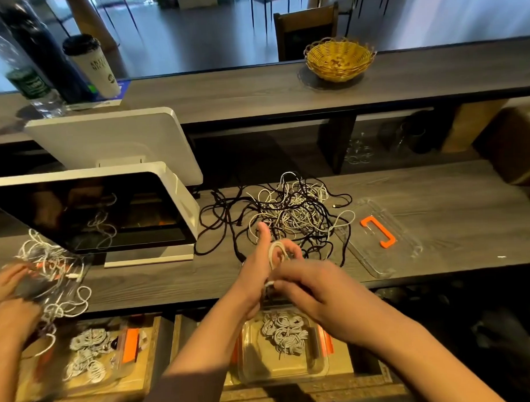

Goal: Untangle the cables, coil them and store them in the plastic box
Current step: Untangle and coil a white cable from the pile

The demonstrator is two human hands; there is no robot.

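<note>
Near the tabletop's front edge: left hand [254, 270] grip holding white cable coil [277, 252]; right hand [315, 292] grip pinching its end.

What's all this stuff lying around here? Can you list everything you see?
cable tangle: one pile, black and white, middle of the desk
white cable: one, being coiled around the left hand
plastic box: one, clear with orange clips, below the desk edge, holding coiled white cables
box lid: one, clear with orange handle, right of the tangle
second box: one, clear, lower left, coiled white cables inside
screens: two, white-framed, left of the desk
wicker basket: one, yellow, upper counter
cup: one, white with black lid, upper counter, left
another person's hands: two, far left, with white cables
left hand: holds the coil
right hand: pinches the cable end
</note>
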